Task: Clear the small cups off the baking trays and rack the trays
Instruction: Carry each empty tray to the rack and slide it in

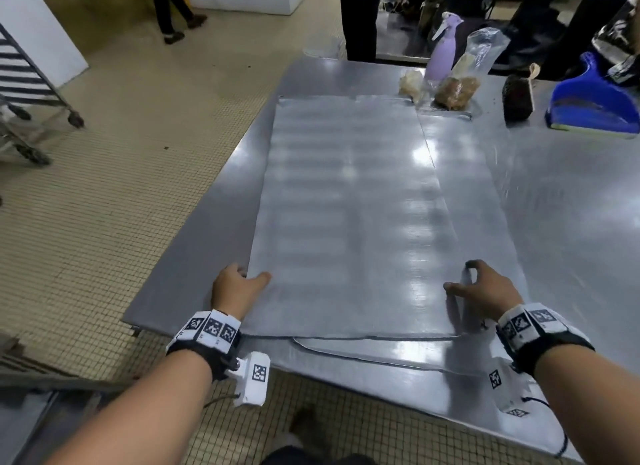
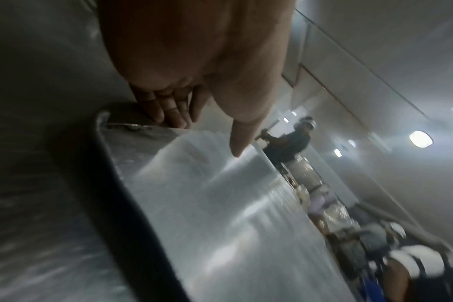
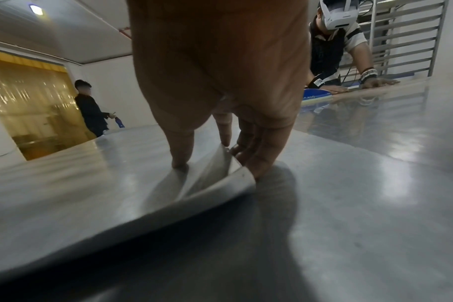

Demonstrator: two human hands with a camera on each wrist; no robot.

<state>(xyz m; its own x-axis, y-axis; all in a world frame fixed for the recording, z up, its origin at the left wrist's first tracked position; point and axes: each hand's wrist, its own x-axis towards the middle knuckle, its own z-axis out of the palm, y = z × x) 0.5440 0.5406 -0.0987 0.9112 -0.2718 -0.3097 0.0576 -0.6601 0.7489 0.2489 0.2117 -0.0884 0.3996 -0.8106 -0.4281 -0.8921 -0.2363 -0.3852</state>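
Observation:
A large flat metal baking tray (image 1: 346, 205) lies on top of a second tray (image 1: 478, 201), which shows along its right and near edges. No cups are in view. My left hand (image 1: 247, 277) grips the top tray's left edge near the front corner, thumb on top and fingers underneath (image 2: 168, 114). My right hand (image 1: 462, 277) grips the right edge, its thumb (image 3: 180, 161) pressing the surface and its fingers curled under the lifted rim (image 3: 256, 163). The tray (image 3: 65, 204) tilts up slightly at that corner.
A wheeled tray rack (image 1: 27, 83) stands on the tiled floor at far left. At the steel table's (image 1: 194, 239) far end sit a purple spray bottle (image 1: 443, 49), plastic bags of food (image 1: 457, 90), a brush (image 1: 517, 97) and a blue dustpan (image 1: 595, 101). People stand beyond the table.

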